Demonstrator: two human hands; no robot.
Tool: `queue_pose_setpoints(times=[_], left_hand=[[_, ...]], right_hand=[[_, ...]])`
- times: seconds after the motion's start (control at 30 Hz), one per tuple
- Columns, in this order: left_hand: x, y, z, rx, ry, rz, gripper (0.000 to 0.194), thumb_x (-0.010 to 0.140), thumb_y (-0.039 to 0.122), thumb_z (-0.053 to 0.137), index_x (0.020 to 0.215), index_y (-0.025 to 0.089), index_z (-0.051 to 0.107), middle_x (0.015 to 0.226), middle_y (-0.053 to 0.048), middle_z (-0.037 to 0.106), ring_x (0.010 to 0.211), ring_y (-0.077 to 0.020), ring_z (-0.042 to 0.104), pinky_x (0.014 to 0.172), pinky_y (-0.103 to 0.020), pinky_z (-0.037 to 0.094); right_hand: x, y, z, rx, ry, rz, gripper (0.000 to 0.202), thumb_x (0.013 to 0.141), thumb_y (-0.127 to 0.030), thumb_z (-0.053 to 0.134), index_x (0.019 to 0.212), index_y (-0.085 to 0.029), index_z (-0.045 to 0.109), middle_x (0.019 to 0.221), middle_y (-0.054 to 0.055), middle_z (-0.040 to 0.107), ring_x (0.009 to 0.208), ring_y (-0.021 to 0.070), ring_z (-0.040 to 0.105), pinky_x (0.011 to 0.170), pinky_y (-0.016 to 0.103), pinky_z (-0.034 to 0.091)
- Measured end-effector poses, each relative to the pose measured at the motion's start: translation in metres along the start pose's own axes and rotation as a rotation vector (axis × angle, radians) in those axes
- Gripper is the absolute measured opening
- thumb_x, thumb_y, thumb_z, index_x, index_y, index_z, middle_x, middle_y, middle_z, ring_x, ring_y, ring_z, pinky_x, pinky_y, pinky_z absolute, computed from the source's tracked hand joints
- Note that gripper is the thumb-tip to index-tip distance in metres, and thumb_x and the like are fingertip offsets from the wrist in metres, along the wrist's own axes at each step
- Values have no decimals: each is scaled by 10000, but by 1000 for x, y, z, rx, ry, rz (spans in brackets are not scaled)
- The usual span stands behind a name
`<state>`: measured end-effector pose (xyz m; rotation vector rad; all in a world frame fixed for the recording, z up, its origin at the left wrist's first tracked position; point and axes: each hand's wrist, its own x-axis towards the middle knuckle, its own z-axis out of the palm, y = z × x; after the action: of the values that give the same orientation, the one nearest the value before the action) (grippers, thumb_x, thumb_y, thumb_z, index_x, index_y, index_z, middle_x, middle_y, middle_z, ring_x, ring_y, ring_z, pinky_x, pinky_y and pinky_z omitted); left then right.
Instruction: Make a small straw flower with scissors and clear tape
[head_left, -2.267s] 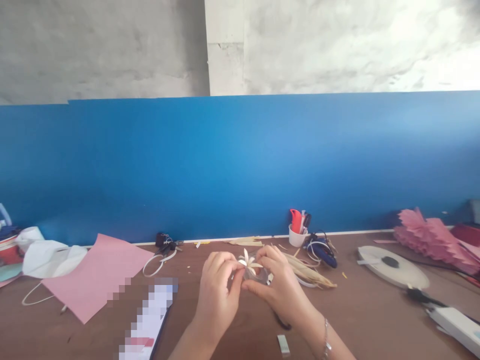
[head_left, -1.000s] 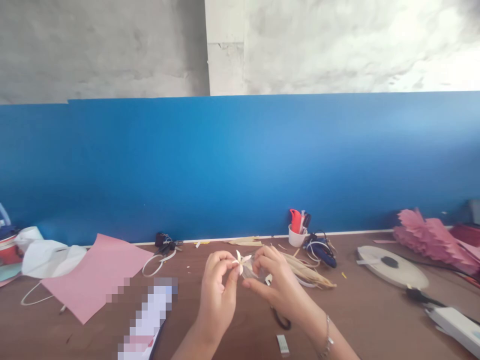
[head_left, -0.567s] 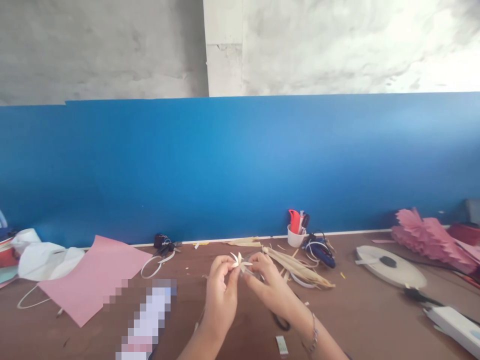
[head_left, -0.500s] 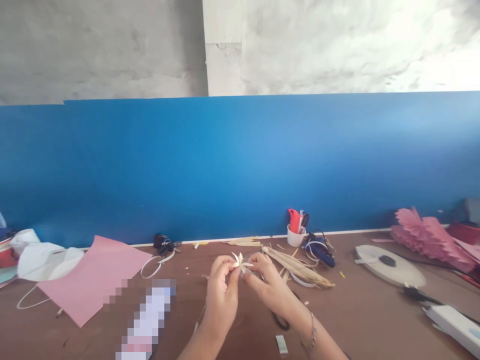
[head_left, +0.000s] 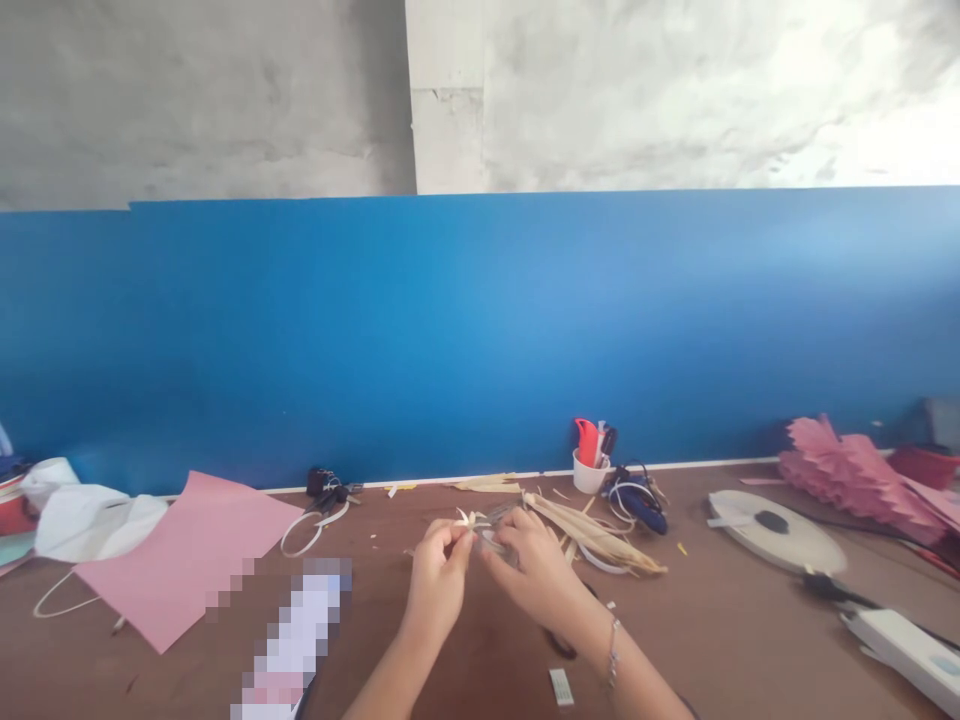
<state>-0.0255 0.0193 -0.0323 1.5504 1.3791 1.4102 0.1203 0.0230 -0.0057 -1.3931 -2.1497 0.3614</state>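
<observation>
Near the middle of the brown table, my left hand (head_left: 441,572) pinches a small cream flower-like piece (head_left: 469,519) between thumb and fingertips. Its pale pointed strips stick up above the fingers. My right hand (head_left: 529,562) is just to the right, fingers bent and spaced from the thumb, over thin whitish strips or wire (head_left: 491,538). Whether it grips any of these is too small to tell. A bundle of dry straw-coloured strips (head_left: 600,533) lies beyond my right hand, its narrow end close to the fingers.
A white cup (head_left: 591,472) with red-handled tools stands by the blue partition (head_left: 465,330). Pink paper (head_left: 195,555) and keys (head_left: 330,490) lie left. At right are a round white reel (head_left: 795,535), pink pleated paper (head_left: 855,470) and a white power strip (head_left: 907,655).
My left hand has moved slightly left and down with the cream piece. The right hand has come off that piece, its fingers now lower and curled over the thin strips.
</observation>
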Motion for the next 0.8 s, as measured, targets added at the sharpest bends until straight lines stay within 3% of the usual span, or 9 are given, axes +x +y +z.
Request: queue_pose_setpoints(times=[0.23, 0.37, 0.47, 0.6, 0.8], left_hand=[[3, -24, 8, 234, 4, -44, 250, 692, 218, 527, 445, 190, 550, 621, -18, 588, 671, -187, 568, 665, -276, 395], [2, -25, 10, 197, -38, -87, 252, 671, 227, 541, 423, 192, 575, 627, -30, 612, 684, -200, 591, 692, -288, 403], [2, -27, 10, 90, -70, -204, 223, 628, 221, 571, 408, 187, 579, 636, -32, 633, 708, -207, 602, 687, -279, 412], [4, -30, 10, 4, -96, -323, 214, 624, 248, 559, 422, 183, 576, 460, 4, 557, 523, -166, 546, 562, -259, 404], [7, -30, 9, -80, -86, -409, 198, 618, 271, 562, 453, 167, 599, 414, 15, 531, 471, -136, 503, 524, -246, 400]], right_hand=[[5, 26, 9, 2, -193, 114, 205, 674, -350, 662, 641, -153, 616, 833, 34, 583, 762, 181, 555, 669, 268, 389], [-2, 38, -3, -127, -307, 198, 113, 706, -203, 573, 800, -168, 626, 776, 30, 642, 730, 182, 598, 607, 245, 382], [-14, 42, -7, -276, -386, 332, 263, 635, -64, 568, 878, -134, 639, 841, 117, 683, 819, 253, 637, 630, 270, 400], [-28, 39, 0, -342, -386, 368, 504, 616, 7, 538, 1111, -87, 570, 989, 205, 659, 945, 321, 620, 708, 325, 421], [-29, 45, 3, -390, -274, 367, 333, 684, -73, 489, 978, -149, 628, 1071, 170, 610, 1014, 293, 575, 785, 341, 419]])
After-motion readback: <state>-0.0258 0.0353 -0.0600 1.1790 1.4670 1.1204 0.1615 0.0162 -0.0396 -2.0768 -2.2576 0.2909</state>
